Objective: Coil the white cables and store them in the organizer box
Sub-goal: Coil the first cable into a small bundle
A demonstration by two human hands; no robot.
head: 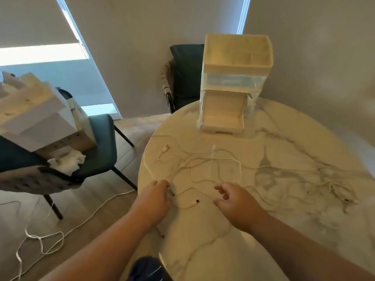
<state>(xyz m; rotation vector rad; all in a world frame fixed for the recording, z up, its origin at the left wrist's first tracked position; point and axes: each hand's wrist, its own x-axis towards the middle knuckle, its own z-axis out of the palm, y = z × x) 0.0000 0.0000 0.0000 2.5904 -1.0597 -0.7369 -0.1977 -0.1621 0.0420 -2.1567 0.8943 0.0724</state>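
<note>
Both hands were down at the near-left edge of the round marble table (284,230). The left hand (157,197) sat right on that edge, fingers curled tight, pinching one strand of the white cables (203,165) where a dark tip showed at the fingertips. The right hand (235,201) hovered just beside it, toward the table's middle, fingers spread and loosely bent, with nothing in its grasp. Between the two hands lay a black-tipped plug (196,201) on a short loop of cord.

The cables sprawled loose and uncoiled across the tabletop, a tangle of loops running from the left edge to the middle. A USB plug (166,148) lay near the left edge, and a further bunch (343,194) lay by the right edge.

At the far edge stood the organizer box (236,57), open compartments on top, its bottom drawer (222,118) pulled out toward the person.

Off the table, another white cord (42,239) trailed across the wooden floor beside a dark green chair (101,155) loaded with cardboard boxes (40,122).
</note>
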